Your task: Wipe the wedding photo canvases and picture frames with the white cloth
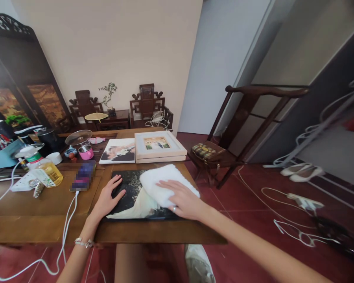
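1. I see the left hand [110, 194] laid palm down at the left side of the dark picture [135, 201], lower centre of the frame, its fingers spread apart and holding nothing up.
2. The right hand [185, 199] rests over the white cloth [171, 173], fingers stretched across its top; whether they pinch a fold underneath, I cannot tell.
3. The cloth lies beneath that hand and covers the right part of the picture, just right of centre; the left hand is apart from it.
4. The picture lies flat under both, near the front edge of the table [129, 232], a pale dress shape showing between the hands.
5. Just above, mid-frame, a boxy frame [157, 146] sits beside a smaller print [118, 151].
6. Left of the left hand is a phone [84, 176] with a white cable [77, 193] plugged in.
7. Farther left stands a bottle [53, 173]; a pink mug [85, 153] is above the phone.
8. At right, a bag [205, 151] sits on a wooden chair [238, 114].
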The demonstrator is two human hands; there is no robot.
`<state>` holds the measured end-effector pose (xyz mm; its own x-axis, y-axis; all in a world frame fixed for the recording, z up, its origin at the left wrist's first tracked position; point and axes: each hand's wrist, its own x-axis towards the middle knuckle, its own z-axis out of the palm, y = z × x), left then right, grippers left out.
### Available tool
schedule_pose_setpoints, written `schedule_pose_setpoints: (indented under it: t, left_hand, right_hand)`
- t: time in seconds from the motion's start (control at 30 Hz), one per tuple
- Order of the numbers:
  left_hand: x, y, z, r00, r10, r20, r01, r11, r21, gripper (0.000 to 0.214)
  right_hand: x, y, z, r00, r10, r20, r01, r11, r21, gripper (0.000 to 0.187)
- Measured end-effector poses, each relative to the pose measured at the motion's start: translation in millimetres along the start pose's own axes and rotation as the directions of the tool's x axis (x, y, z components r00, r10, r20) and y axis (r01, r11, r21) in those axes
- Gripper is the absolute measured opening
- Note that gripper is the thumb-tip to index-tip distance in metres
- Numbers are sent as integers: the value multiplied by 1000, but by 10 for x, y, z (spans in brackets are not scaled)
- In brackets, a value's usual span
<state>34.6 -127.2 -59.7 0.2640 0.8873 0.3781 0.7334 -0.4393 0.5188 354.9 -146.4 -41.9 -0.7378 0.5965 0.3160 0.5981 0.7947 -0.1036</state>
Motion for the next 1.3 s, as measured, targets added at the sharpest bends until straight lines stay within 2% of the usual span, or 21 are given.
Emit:
schedule_pose_setpoints:
  t: [0.1,0.2,0.33,0.43,0.57,0.73,0.83,1.13,1.23,1.3]
  left_hand:
    - [-9,26,4,1000,-12,19,12,1000,13,46]
    - [-22,56,11,999,-23,27,23,1000,14,47]
    - [-44,78,24,999,-12,30,12,1000,-2,47]
    - [-54,68,34,999,-23,36,24,1000,-6,47]
    - [-53,54,26,999,-34,34,35,999,-10,47]
    - [-23,79,-34,998,-61,35,61,998,-18,46]
    - [1,97,-70,996,-70,51,71,997,-31,45]
    - [17,71,-88,996,-66,62,71,995,-74,47]
    - [5,71,-84,998,-53,44,57,994,-91,48]
    - [-5,78,-85,998,-53,35,56,994,-95,47]
  right_hand:
    - [22,85,1,997,81,-15,-81,997,-10,15]
    - [-85,-85,41,994,104,-27,-105,994,-18,16]
    - [-357,-465,2,1000,-7,-20,8,1000,30,15]
    - [-507,-579,-122,996,-88,31,86,995,53,17]
    - [-555,-380,-251,984,-119,134,111,991,69,27]
    - [-484,17,-259,980,-121,155,112,991,66,49]
    - [-436,132,-246,979,-143,148,129,987,100,46]
    - [-353,174,-325,968,-161,192,135,981,142,22]
    - [-365,43,-310,972,-134,193,117,989,94,22]
    - [-428,-122,-240,983,-120,141,112,992,57,21]
